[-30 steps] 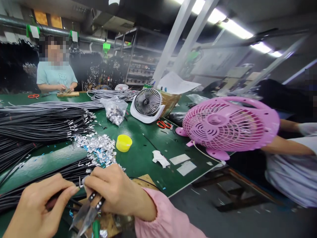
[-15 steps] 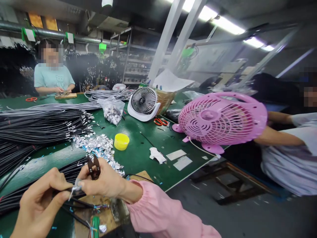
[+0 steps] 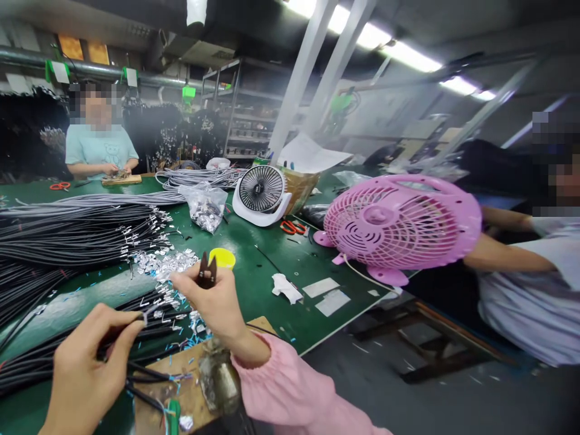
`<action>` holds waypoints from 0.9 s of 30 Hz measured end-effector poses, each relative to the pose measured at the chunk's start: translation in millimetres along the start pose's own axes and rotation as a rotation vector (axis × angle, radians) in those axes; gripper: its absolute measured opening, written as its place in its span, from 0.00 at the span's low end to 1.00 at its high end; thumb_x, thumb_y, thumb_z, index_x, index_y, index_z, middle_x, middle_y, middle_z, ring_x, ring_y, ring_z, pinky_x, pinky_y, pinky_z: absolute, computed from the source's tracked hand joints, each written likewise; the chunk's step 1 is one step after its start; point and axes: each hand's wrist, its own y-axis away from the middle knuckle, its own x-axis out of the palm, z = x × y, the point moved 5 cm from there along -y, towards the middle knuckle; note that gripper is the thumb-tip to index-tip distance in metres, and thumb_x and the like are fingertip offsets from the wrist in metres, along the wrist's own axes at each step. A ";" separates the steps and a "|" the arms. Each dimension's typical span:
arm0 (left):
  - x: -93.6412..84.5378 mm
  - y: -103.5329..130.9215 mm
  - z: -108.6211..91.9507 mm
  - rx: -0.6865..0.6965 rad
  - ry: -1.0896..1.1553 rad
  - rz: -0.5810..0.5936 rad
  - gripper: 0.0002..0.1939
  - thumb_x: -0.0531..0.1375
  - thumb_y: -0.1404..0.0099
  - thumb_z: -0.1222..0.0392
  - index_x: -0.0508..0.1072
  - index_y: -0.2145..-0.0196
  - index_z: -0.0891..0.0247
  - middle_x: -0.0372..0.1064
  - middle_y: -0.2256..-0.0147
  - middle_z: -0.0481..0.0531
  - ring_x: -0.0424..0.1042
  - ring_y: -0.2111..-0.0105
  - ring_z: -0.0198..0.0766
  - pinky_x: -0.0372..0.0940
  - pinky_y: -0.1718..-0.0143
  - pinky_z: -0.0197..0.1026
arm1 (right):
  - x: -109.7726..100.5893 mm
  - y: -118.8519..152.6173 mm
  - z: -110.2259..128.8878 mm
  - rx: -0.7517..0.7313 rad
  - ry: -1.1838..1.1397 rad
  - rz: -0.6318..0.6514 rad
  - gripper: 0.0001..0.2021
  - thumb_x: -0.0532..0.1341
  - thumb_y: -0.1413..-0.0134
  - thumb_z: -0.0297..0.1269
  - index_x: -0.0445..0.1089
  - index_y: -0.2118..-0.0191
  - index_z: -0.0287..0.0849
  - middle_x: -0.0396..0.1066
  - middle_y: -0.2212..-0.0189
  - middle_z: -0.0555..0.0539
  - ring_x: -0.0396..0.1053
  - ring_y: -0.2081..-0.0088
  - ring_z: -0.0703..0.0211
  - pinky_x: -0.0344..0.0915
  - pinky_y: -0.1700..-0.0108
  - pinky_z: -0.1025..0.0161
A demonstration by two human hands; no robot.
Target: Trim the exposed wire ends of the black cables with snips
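Note:
My left hand pinches a cable between thumb and forefinger, and thin pale wires stick out of its end. My right hand is closed around dark thread snips, whose two short blades point up from the fist, spread apart. That hand is over the edge of a pile of silver foil scraps, clear of the cable. Whether its thumb and forefinger also pinch a foil scrap cannot be made out. Beneath the hands is a wooden board with black cable ends and a green-handled tool.
Bundles of black cables cover the left of the green table. A yellow tub, a bag of metal parts, a small white fan, orange scissors and a pink fan stand beyond. Two people sit nearby.
My right hand has moved away from my left hand, up and right to the foil pile, with the snips still held. The foil around the cable end is gone, and thin wires show there.

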 end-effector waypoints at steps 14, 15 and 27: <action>2.3 20.4 23.9 -0.342 0.141 -0.006 0.18 0.63 0.35 0.38 0.82 0.68 0.54 0.74 0.76 0.44 0.73 0.79 0.35 0.66 0.78 0.33 | 27.4 23.8 11.3 -0.721 0.352 0.269 0.13 0.58 0.30 0.34 0.72 0.68 0.42 0.73 0.74 0.49 0.70 0.71 0.63 0.68 0.65 0.69; 2.1 20.8 25.7 -0.309 0.144 -0.005 0.16 0.65 0.36 0.41 0.82 0.68 0.54 0.74 0.77 0.43 0.72 0.80 0.34 0.67 0.78 0.33 | 28.2 23.5 10.9 -0.716 0.374 0.284 0.14 0.58 0.30 0.33 0.70 0.70 0.42 0.72 0.75 0.50 0.69 0.72 0.64 0.67 0.66 0.69; 0.8 13.1 15.5 -0.450 0.273 0.065 0.20 0.67 0.40 0.40 0.76 0.79 0.56 0.64 0.82 0.44 0.65 0.81 0.33 0.57 0.85 0.33 | 28.2 12.7 -16.3 -0.213 0.121 0.346 0.17 0.64 0.40 0.45 0.71 0.75 0.40 0.66 0.81 0.52 0.60 0.80 0.66 0.61 0.77 0.67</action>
